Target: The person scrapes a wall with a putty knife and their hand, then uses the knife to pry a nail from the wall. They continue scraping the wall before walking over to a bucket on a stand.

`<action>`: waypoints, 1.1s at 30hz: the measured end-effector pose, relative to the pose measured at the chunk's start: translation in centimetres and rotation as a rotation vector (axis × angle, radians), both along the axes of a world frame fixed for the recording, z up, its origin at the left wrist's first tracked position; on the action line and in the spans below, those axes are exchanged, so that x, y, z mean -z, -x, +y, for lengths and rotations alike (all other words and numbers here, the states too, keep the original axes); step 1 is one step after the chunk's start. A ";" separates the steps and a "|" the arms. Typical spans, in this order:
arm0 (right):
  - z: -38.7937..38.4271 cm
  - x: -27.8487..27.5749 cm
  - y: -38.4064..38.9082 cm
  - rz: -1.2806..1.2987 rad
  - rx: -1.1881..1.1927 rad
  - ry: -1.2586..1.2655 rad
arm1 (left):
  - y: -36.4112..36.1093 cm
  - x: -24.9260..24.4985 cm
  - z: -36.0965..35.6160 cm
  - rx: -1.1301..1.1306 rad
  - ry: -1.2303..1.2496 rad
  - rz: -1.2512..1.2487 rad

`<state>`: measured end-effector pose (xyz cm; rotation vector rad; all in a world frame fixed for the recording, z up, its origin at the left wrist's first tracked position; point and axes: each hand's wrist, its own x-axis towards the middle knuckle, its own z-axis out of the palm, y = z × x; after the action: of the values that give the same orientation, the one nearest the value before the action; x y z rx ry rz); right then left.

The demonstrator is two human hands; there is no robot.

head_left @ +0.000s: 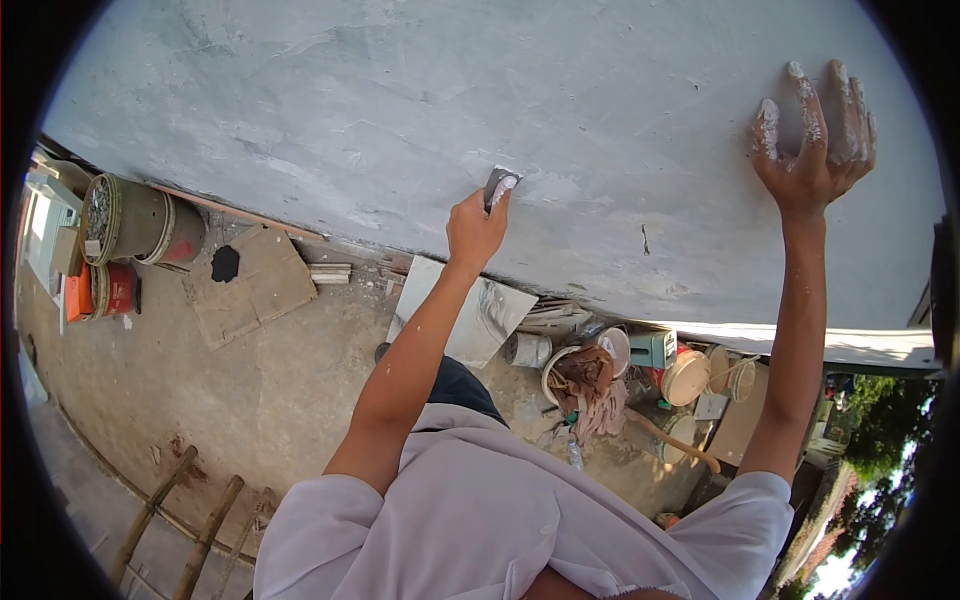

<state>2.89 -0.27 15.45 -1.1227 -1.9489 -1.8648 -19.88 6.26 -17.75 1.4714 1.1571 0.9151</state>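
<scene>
Grips a small dark scraper [491, 192] in the left hand [476, 232], with thumb laid along the tool and white paste on the thumb tip. Holds the scraper against the grey-white wall [350, 120], beside a rough pale patch, above the wall's slanting lower edge. Spreads the right hand [812, 165] wide on the same wall, fingers coated in white, near its right-hand edge and well apart from the scraper. Between both hands, a broad stretch of wall, with room to move the scraper sideways or upward; in that stretch, lower down, a thin dark mark [646, 239]. Less room below the left hand, down to the wall's edge.

Past that edge, at left, stacked buckets [140, 222] and a flat brown board [262, 290] with a black patch on top. Under the left forearm, a pale veined sheet [497, 312], partly hidden. Farther right, crowded together, brown cloth [583, 372] in a tub, a green container [653, 350] and a slanting wooden handle [682, 444]. Across the lower left, wooden poles [208, 535]; around and between, bare stretches of floor [290, 385]. Beyond the right forearm, green foliage [880, 430].
</scene>
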 end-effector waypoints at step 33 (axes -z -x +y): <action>-0.1 0.1 0.1 0.008 0.005 -0.002 | 1.1 0.7 -0.4 0.105 -0.063 0.315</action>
<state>2.80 -0.39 15.36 -1.1333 -1.9419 -1.8612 -21.00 5.87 -18.43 1.7552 1.2716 0.6686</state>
